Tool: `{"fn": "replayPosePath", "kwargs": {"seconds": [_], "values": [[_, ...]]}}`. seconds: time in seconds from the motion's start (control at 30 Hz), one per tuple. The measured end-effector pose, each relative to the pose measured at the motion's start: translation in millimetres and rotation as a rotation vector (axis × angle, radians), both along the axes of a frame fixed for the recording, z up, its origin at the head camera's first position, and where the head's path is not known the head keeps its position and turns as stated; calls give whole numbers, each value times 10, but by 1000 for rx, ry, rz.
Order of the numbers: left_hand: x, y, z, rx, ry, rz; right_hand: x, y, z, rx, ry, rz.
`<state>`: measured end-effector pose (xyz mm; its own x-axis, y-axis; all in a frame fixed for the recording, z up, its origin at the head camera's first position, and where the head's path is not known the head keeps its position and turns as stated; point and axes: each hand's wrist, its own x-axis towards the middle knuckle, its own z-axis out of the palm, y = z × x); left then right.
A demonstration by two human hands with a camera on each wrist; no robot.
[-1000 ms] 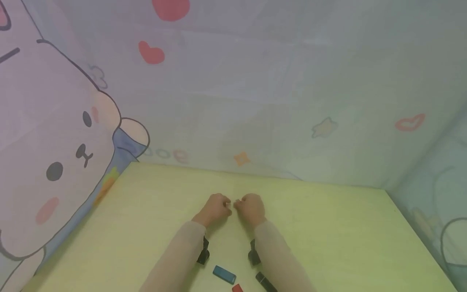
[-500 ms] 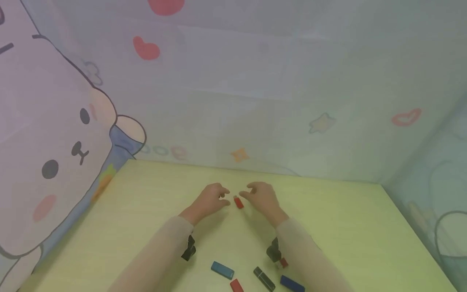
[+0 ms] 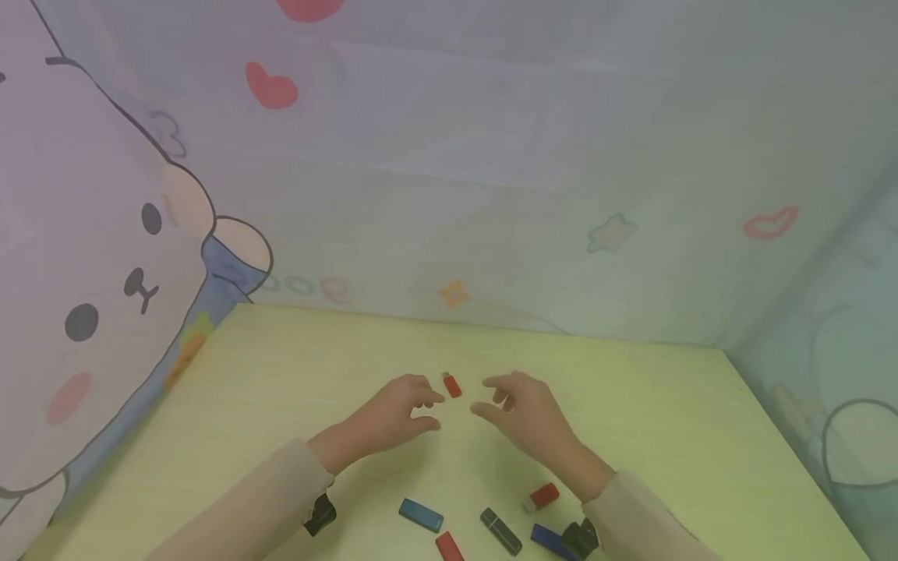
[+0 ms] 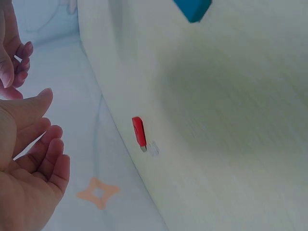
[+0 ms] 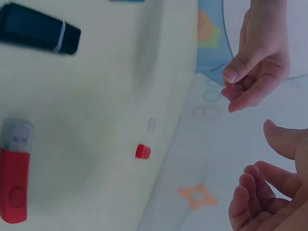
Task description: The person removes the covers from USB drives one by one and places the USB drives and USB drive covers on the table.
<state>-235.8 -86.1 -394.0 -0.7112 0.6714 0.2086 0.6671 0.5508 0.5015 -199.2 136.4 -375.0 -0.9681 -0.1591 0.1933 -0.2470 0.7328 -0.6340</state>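
A small red USB stick (image 3: 452, 385) lies on the table between my hands, towards the far side. Its metal plug shows in the left wrist view, where a pale translucent piece (image 4: 153, 148) lies beside the plug end. My left hand (image 3: 393, 413) hovers left of the stick, fingers relaxed and thumb apart, holding nothing. On the other side my right hand (image 3: 522, 409) hangs over the table with loosely bent fingers and an empty grasp. In the right wrist view the red stick (image 5: 143, 151) appears nearly end-on.
Nearer me lie a teal USB stick (image 3: 421, 515), a red one (image 3: 450, 547), a black one (image 3: 501, 531), a dark blue one (image 3: 550, 539) partly behind the right wrist camera, and another red one (image 3: 542, 497) with a translucent cap. A printed cloth (image 3: 491, 156) hangs behind the table.
One second ago my hands were close together with fingertips pinched. They have opened and drawn apart, then back towards me; the red USB stick now shows on the table between them.
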Motion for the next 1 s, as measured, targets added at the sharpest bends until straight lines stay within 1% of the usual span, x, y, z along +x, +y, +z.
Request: {"fn": "replayPosePath", "kwargs": {"seconds": [0.1,0.2,0.33,0.43,0.53,0.6,0.7,0.8,0.83,0.97,1.0], "values": [[94,-17,23,-8,-4,-21,154,-5,13,4,14,33],[176,-38,41,-4,-14,-46,284,-23,-6,-1,29,80],[271,-98,29,20,-46,-83,409,-75,-99,-26,46,155],[338,-157,-21,33,-95,-107,476,-127,-196,-50,33,213],[393,-208,-93,40,-150,-130,530,-172,-287,-81,-22,256],[420,-236,-144,46,-198,-136,552,-200,-347,-95,-68,272],[450,-274,-215,49,-251,-133,577,-237,-431,-121,-148,293],[472,-308,-282,39,-270,-126,594,-274,-510,-130,-219,306],[477,-319,-304,30,-265,-125,597,-288,-533,-132,-239,311],[490,-342,-385,-10,-273,-120,588,-354,-612,-114,-318,299],[491,-342,-405,-18,-274,-120,578,-372,-631,-99,-327,295]]}}
